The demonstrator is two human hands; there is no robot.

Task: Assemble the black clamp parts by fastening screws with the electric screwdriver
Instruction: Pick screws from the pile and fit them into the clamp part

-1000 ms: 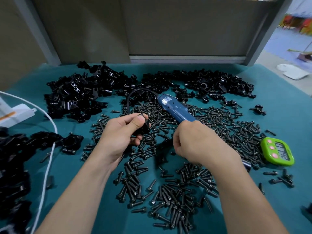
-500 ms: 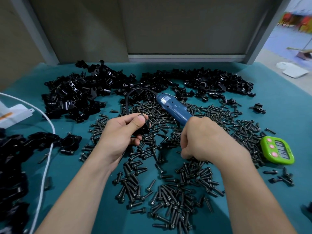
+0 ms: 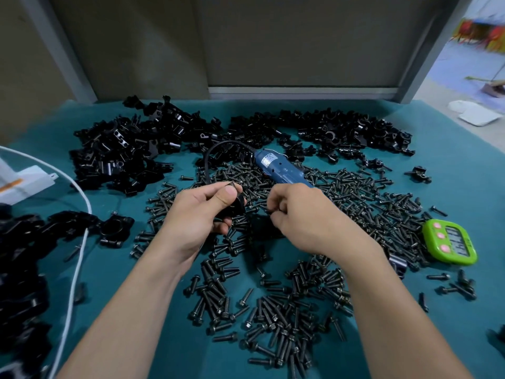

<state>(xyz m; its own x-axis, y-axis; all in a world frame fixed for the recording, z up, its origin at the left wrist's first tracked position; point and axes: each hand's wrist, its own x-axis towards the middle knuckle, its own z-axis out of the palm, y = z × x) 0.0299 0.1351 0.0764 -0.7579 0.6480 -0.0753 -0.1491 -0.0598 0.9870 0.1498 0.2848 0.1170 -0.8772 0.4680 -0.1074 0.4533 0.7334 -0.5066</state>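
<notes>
- Right now the black clamp part (image 3: 238,205) is up off the table, pinched between the thumb and curled fingers of the left hand (image 3: 200,214).
- Just beside it, the right hand (image 3: 304,214) is curled tight. The blue electric screwdriver (image 3: 281,170) runs in behind its knuckles and looks gripped there. The fingertips (image 3: 273,210) seem to nip something small and dark, probably a screw, though I can't be sure.
- I'd say this piece is only at the screw-starting stage, since the driver's tip isn't on the part.
- Beneath both hands, loose screws (image 3: 273,318) litter the teal table (image 3: 464,170) by the hundred.
- Farther back sit two big heaps of unjoined clamp pieces (image 3: 123,157).
- Off to the left, a ringed clamp (image 3: 114,228) and a dark pile behind it may be finished ones, crossed by a white cable (image 3: 73,269).
- A green timer (image 3: 449,242) sits at the right.
- My guess is that most of the job is still ahead.
</notes>
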